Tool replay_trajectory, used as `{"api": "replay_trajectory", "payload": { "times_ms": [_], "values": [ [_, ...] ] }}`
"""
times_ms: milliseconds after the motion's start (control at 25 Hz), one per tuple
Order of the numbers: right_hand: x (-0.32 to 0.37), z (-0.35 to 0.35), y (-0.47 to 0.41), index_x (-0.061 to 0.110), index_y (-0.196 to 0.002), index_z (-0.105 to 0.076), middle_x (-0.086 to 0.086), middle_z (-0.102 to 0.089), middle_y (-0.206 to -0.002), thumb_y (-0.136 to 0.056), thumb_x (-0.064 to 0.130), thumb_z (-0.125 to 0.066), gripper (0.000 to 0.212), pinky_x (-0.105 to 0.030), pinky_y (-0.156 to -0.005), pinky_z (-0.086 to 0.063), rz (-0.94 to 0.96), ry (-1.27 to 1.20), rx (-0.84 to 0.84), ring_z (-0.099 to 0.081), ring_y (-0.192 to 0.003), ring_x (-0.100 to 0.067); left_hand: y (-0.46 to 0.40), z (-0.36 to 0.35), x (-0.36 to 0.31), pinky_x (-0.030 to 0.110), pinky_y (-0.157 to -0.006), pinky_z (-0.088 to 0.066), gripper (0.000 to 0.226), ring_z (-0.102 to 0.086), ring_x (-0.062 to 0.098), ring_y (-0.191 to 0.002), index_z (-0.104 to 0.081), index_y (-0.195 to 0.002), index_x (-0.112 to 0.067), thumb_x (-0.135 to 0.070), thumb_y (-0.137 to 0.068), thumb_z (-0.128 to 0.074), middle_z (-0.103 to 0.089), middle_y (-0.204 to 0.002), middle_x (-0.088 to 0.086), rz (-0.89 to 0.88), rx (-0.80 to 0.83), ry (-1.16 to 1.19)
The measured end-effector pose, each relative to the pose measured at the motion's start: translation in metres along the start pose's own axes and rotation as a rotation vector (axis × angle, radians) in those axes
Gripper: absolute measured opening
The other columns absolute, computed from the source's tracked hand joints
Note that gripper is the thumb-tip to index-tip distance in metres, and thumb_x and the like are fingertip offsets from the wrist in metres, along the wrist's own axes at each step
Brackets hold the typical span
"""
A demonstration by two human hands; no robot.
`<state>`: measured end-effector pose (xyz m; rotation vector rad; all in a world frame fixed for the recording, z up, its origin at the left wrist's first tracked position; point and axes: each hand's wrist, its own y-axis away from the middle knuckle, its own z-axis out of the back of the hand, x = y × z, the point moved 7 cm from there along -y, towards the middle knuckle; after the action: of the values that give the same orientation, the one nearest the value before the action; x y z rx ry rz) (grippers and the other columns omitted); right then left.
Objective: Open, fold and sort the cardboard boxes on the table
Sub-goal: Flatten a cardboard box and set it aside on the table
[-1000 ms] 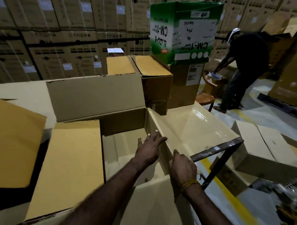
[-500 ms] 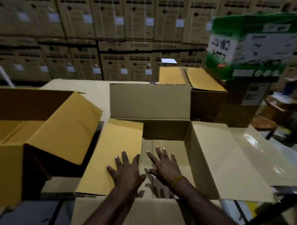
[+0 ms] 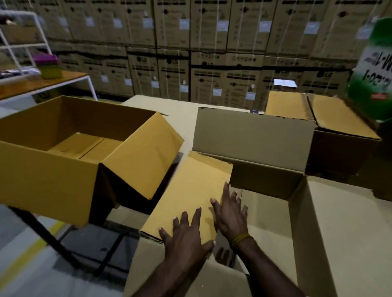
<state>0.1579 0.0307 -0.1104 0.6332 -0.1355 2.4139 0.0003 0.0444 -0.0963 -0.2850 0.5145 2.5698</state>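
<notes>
— Folding looks like the step in hand: the left hand lies flat, fingers spread, on the left flap of the open box right in front of the person.

— And the right hand?

— Fingers straight too, grasping nothing. It sits at that flap's inner edge, over the box's opening; whether it touches the cardboard I cannot tell.

— Where does the box stand?

— On the desk, at its near edge. Its far flap stands upright and its right flap lies spread outward. A second open box sits just to the left, and a closed box sits behind on the right.

— So what does the next move call for?

— Probably pressing or turning that left flap along its crease. Both palms should bear evenly, since thin board may buckle off the fold line. The other flaps remain undone.
</notes>
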Motion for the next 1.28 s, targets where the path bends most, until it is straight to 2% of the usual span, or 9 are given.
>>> {"api": "replay_trajectory", "payload": {
  "times_ms": [240,440,720,840,920,1000,1080,1200,1280],
  "values": [
    [-0.003,-0.011,0.006,0.038,-0.151,0.020,-0.004,-0.013,-0.164,-0.106,0.036,-0.025,0.063,-0.058,-0.117,0.001,0.185,0.060,0.146,-0.002,-0.151,-0.031,-0.008,-0.015,-0.003,0.073,-0.108,0.003,0.101,0.014,0.041,-0.148,0.007,-0.156,-0.028,-0.068,-0.085,-0.053,0.015,-0.163,0.011,0.018,-0.019,-0.158],
    [-0.019,-0.011,0.003,0.033,-0.153,0.018,-0.011,-0.017,-0.162,-0.100,0.019,-0.044,0.082,-0.062,-0.116,-0.004,0.126,0.178,0.186,-0.007,-0.150,-0.034,-0.018,-0.016,-0.009,0.076,-0.106,0.002,0.106,0.017,0.045,-0.146,0.005,-0.156,-0.026,-0.063,-0.083,-0.062,0.020,-0.161,0.016,0.041,0.019,-0.212],
    [-0.007,0.015,-0.003,0.034,-0.152,0.005,-0.009,-0.033,-0.157,-0.102,0.019,-0.045,0.073,-0.049,-0.116,-0.029,0.323,-0.006,-0.116,-0.031,-0.145,-0.025,-0.001,0.006,-0.012,0.073,-0.109,-0.004,0.101,0.012,0.043,-0.148,0.007,-0.155,-0.035,-0.067,-0.083,-0.057,0.018,-0.163,0.011,-0.012,0.058,-0.126],
    [0.020,0.031,-0.002,0.031,-0.156,0.003,-0.012,-0.038,-0.154,-0.101,0.024,-0.049,0.076,-0.048,-0.100,-0.048,0.461,-0.151,-0.257,-0.045,-0.135,-0.029,0.024,0.052,-0.011,0.058,-0.113,-0.025,0.074,-0.018,0.030,-0.148,-0.015,-0.153,-0.041,-0.050,-0.091,-0.054,-0.014,-0.163,0.001,-0.109,-0.130,0.075],
    [0.048,0.034,-0.006,0.028,-0.156,0.010,-0.013,-0.040,-0.152,-0.099,0.027,-0.052,0.085,-0.044,-0.087,-0.052,0.502,-0.223,-0.267,-0.054,-0.122,-0.031,0.042,0.094,-0.006,0.039,-0.102,-0.044,0.056,-0.045,0.015,-0.131,-0.036,-0.147,-0.040,-0.039,-0.094,-0.055,-0.044,-0.149,-0.009,-0.208,-0.382,0.285],
    [0.082,0.028,-0.011,0.029,-0.155,0.012,-0.009,-0.033,-0.157,-0.096,0.032,-0.055,0.090,-0.047,-0.094,-0.050,0.551,-0.243,-0.209,-0.047,-0.130,-0.031,0.052,0.129,0.009,0.035,-0.087,-0.054,0.043,-0.059,0.010,-0.109,-0.051,-0.137,-0.039,-0.030,-0.096,-0.054,-0.061,-0.130,-0.010,-0.262,-0.625,0.462],
    [0.117,0.010,-0.014,0.031,-0.155,0.014,-0.003,-0.014,-0.164,-0.094,0.043,-0.053,0.091,-0.052,-0.107,-0.039,0.632,-0.139,-0.098,-0.024,-0.147,-0.028,0.055,0.148,0.036,0.029,-0.085,-0.057,0.041,-0.060,0.006,-0.108,-0.055,-0.134,-0.036,-0.019,-0.096,-0.054,-0.062,-0.128,-0.007,-0.303,-0.854,0.586],
    [0.151,-0.023,-0.013,0.039,-0.152,0.020,0.011,0.013,-0.164,-0.093,0.052,-0.053,0.094,-0.053,-0.114,-0.028,0.710,0.038,0.074,-0.001,-0.152,-0.023,0.053,0.151,0.077,0.000,-0.086,-0.042,0.058,-0.036,-0.014,-0.129,-0.047,-0.141,-0.029,0.000,-0.092,-0.057,-0.043,-0.150,0.002,-0.308,-1.087,0.545],
    [0.158,-0.044,-0.010,0.039,-0.153,0.016,0.013,0.017,-0.162,-0.093,0.056,-0.053,0.093,-0.054,-0.116,-0.024,0.710,0.101,0.186,0.001,-0.152,-0.024,0.049,0.139,0.099,0.008,-0.091,-0.046,0.066,-0.019,-0.005,-0.144,-0.037,-0.150,-0.025,-0.002,-0.092,-0.059,-0.018,-0.162,0.005,-0.214,-1.134,0.491]
  ]
}}
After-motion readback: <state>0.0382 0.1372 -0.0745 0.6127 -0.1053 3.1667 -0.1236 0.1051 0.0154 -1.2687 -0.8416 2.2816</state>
